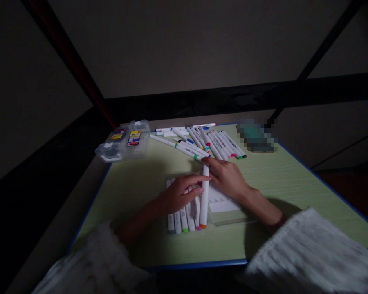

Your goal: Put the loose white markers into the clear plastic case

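A white marker [204, 204] with an orange end stands lengthwise at the right edge of a row of white markers [184, 220] in a clear plastic case [233, 219]. My right hand [230, 179] grips its far end between index finger and thumb. From the left, my left hand [180, 191] reaches over the row, its index finger and thumb extended and apart. That index fingertip lies across the orange-ended marker, and the thumb is close to its side. The other left fingers are hidden. To the right of the row, a white slotted insert [223, 200] shows under my right hand.
Loose white markers [227, 145] with coloured ends lie in a spread beyond my hands. A clear latched case [139, 141] with labels stands at the table's far left. A blurred-out flat object [256, 136] lies far right. The pale green table [131, 192] has a blue edge.
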`<state>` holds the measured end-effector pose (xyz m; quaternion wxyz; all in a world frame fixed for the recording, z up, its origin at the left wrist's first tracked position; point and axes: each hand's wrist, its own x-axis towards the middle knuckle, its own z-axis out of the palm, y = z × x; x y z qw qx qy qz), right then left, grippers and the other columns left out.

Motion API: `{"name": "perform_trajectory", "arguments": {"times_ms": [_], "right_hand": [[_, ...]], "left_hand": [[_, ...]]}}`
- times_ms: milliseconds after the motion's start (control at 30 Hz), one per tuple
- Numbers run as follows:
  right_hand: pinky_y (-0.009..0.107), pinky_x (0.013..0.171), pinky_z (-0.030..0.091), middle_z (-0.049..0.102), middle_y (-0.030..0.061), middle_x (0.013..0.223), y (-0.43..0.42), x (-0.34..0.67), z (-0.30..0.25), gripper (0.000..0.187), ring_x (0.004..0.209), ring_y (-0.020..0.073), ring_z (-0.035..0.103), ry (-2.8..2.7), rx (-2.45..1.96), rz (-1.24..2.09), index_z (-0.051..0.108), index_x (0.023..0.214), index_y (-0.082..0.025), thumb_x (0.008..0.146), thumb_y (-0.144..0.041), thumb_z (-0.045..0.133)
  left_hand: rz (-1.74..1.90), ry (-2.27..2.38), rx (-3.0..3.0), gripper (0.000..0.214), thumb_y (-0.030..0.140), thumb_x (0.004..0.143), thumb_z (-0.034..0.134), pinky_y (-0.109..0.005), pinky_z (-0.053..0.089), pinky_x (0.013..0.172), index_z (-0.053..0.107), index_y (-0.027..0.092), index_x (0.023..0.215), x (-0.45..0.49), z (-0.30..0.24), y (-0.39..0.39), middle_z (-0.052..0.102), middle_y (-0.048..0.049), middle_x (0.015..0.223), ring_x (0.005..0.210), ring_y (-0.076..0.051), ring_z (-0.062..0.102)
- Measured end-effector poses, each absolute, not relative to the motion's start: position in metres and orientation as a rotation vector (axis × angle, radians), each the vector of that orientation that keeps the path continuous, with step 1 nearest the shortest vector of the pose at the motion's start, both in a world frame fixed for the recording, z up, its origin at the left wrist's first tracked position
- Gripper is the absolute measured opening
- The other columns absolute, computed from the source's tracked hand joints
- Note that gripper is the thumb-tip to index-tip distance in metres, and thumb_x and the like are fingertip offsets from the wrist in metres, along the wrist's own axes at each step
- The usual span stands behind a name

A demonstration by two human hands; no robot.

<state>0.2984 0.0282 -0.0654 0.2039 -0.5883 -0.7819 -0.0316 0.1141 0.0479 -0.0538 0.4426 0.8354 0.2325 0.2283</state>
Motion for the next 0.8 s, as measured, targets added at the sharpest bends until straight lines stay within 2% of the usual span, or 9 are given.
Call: {"name": "perform_trajectory", "arguments": {"times_ms": [167, 367, 533, 633, 733, 800], "right_hand": [[0.024, 0.057, 0.036, 0.066, 0.0056, 0.083, 0.0273, 0.2962, -0.0638, 0.026, 0.067, 0.0165, 0.059, -2.215, -1.596, -0.077, 0.050, 0.106, -0.016, 0.080, -0.017, 0.043], [0.024, 0.058, 0.039, 0.065, 0.0064, 0.086, 0.0262, 0.2948, -0.0640, 0.033, 0.072, 0.0170, 0.060, -2.281, -1.526, -0.069, 0.047, 0.111, -0.017, 0.079, -0.014, 0.042], [0.024, 0.058, 0.039, 0.065, 0.0067, 0.088, 0.0259, 0.2947, -0.0625, 0.033, 0.073, 0.0179, 0.060, -2.283, -1.563, -0.072, 0.045, 0.114, -0.017, 0.080, -0.017, 0.043], [0.025, 0.058, 0.039, 0.066, 0.0075, 0.091, 0.0258, 0.2939, -0.0613, 0.033, 0.072, 0.0184, 0.061, -2.228, -1.641, -0.077, 0.044, 0.114, -0.016, 0.082, -0.019, 0.042], [0.025, 0.056, 0.038, 0.067, 0.0064, 0.089, 0.0264, 0.2944, -0.0610, 0.032, 0.069, 0.0191, 0.062, -2.114, -1.755, -0.078, 0.043, 0.115, -0.017, 0.083, -0.022, 0.040], [0.026, 0.055, 0.037, 0.068, 0.0057, 0.087, 0.0277, 0.2968, -0.0611, 0.033, 0.068, 0.0199, 0.062, -2.040, -1.823, -0.089, 0.043, 0.116, -0.018, 0.084, -0.024, 0.040]], "left_hand": [[0.547, 0.629, 1.817, 0.030, 0.019, 0.074, 0.053, -0.026, 0.045, 0.071, 0.062, 0.014, 0.103, 0.1180, -0.0567, 0.0479, 0.065, -0.0070, 0.090, 0.079, -0.015, 0.059], [0.515, 0.595, 1.666, 0.031, 0.017, 0.071, 0.056, -0.023, 0.044, 0.068, 0.062, 0.013, 0.101, 0.1197, -0.0612, 0.0490, 0.065, -0.0055, 0.080, 0.074, -0.014, 0.060], [0.517, 0.648, 1.608, 0.031, 0.017, 0.069, 0.058, -0.023, 0.045, 0.069, 0.062, 0.013, 0.100, 0.1209, -0.0603, 0.0495, 0.065, -0.0053, 0.081, 0.076, -0.014, 0.060], [0.519, 0.663, 1.511, 0.037, 0.017, 0.068, 0.058, -0.024, 0.046, 0.069, 0.058, 0.015, 0.105, 0.1209, -0.0571, 0.0479, 0.062, -0.0063, 0.092, 0.078, -0.015, 0.062], [0.537, 0.689, 1.449, 0.047, 0.018, 0.067, 0.059, -0.024, 0.048, 0.062, 0.053, 0.018, 0.113, 0.1201, -0.0540, 0.0472, 0.055, -0.0082, 0.108, 0.075, -0.016, 0.064], [0.542, 0.733, 1.471, 0.052, 0.019, 0.066, 0.059, -0.021, 0.045, 0.054, 0.050, 0.020, 0.118, 0.1188, -0.0524, 0.0487, 0.054, -0.0083, 0.109, 0.067, -0.014, 0.064]]}}
